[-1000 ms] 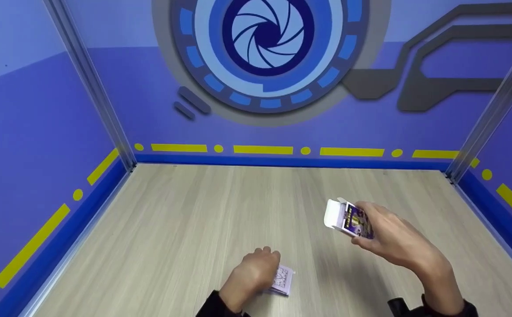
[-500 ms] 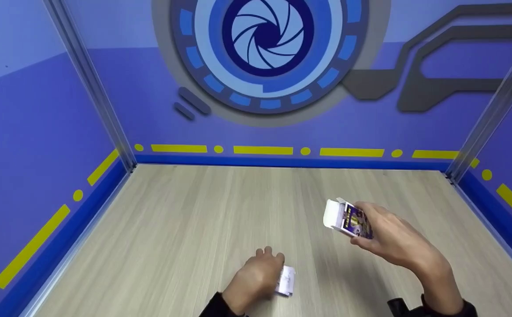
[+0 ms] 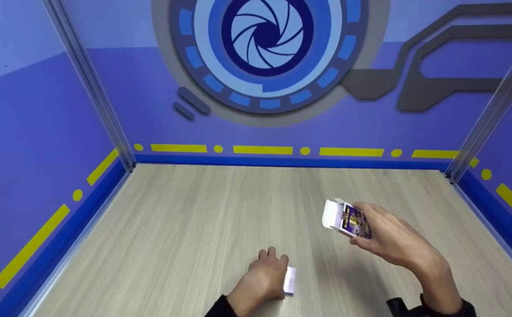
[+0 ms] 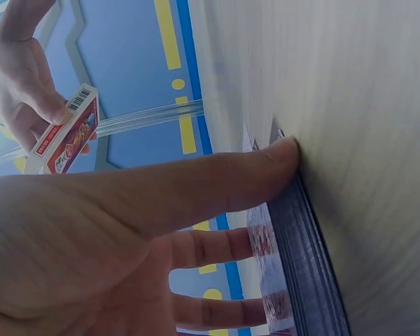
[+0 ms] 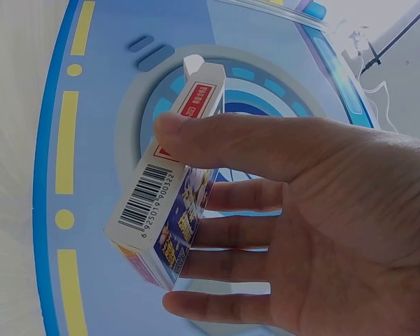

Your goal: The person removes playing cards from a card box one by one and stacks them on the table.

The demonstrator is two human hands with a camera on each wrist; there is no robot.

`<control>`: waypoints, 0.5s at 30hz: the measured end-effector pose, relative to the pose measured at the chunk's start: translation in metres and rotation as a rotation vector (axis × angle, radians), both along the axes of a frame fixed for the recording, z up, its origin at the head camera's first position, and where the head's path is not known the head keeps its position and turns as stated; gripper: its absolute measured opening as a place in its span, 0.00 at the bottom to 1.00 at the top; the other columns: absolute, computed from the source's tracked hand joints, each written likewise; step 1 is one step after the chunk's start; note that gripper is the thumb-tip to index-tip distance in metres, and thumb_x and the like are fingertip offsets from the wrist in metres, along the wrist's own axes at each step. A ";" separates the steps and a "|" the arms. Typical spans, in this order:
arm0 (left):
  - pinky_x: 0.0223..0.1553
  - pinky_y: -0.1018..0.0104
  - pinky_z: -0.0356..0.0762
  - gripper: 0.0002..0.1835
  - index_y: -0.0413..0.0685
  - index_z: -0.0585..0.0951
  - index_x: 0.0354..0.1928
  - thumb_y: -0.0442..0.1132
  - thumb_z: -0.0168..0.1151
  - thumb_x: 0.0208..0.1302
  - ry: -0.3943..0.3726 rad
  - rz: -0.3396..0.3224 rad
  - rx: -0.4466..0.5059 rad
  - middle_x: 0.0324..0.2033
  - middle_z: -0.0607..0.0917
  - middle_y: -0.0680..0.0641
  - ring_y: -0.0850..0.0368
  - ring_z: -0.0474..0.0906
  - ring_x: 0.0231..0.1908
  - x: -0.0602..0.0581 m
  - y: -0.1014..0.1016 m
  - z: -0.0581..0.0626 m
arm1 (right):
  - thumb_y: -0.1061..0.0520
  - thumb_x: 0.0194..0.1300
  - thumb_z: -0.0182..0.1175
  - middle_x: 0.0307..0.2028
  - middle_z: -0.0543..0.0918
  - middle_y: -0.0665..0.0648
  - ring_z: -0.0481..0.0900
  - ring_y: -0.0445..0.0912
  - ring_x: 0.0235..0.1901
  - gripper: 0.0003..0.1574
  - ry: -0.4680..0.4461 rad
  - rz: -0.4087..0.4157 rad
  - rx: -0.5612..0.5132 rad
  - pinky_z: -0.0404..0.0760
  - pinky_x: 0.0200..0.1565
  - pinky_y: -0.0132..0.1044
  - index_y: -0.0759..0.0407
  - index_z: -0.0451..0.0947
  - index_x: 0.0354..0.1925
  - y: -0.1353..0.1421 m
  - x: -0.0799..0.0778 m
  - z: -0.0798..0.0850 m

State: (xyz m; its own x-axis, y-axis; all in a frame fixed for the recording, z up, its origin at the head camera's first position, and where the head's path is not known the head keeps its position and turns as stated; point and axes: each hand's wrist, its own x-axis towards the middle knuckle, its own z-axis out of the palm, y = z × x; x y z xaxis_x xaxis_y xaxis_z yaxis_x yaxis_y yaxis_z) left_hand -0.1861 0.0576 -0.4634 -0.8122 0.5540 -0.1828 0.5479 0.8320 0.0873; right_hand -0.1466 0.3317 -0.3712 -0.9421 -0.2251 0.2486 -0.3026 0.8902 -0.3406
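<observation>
A deck of playing cards [image 3: 290,280] lies on the table near the front, its right part showing beside my left hand [image 3: 262,275]. In the left wrist view, the thumb [image 4: 266,168] presses one side of the deck [image 4: 304,259] while fingertips meet its other side, so the hand grips the stack close to the tabletop. My right hand [image 3: 388,231] holds a small card box [image 3: 355,220] in the air, its white end flap folded open toward the left. A barcode and a red label show on the box [image 5: 164,189] in the right wrist view, between thumb and fingers.
The pale wooden table [image 3: 194,220] is bounded by a blue back wall [image 3: 119,101] and side walls with yellow dashes. Metal posts [image 3: 93,83] stand at the back corners.
My left hand has shifted to the right over the deck, covering more of it. The right hand and the box have barely moved.
</observation>
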 end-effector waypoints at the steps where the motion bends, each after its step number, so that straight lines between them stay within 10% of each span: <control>1: 0.30 0.63 0.80 0.30 0.43 0.79 0.44 0.45 0.86 0.42 0.000 0.000 0.000 0.36 0.72 0.43 0.52 0.69 0.36 0.000 0.000 0.000 | 0.54 0.57 0.78 0.53 0.82 0.65 0.79 0.49 0.43 0.44 -0.001 0.001 0.000 0.81 0.39 0.46 0.67 0.71 0.65 0.000 0.000 0.000; 15: 0.39 0.60 0.80 0.41 0.43 0.79 0.52 0.59 0.86 0.41 -0.065 0.022 0.071 0.41 0.75 0.45 0.52 0.72 0.40 -0.004 -0.010 0.012 | 0.55 0.58 0.77 0.54 0.80 0.67 0.79 0.51 0.46 0.43 -0.004 0.017 -0.022 0.82 0.42 0.47 0.68 0.71 0.66 -0.001 0.000 0.000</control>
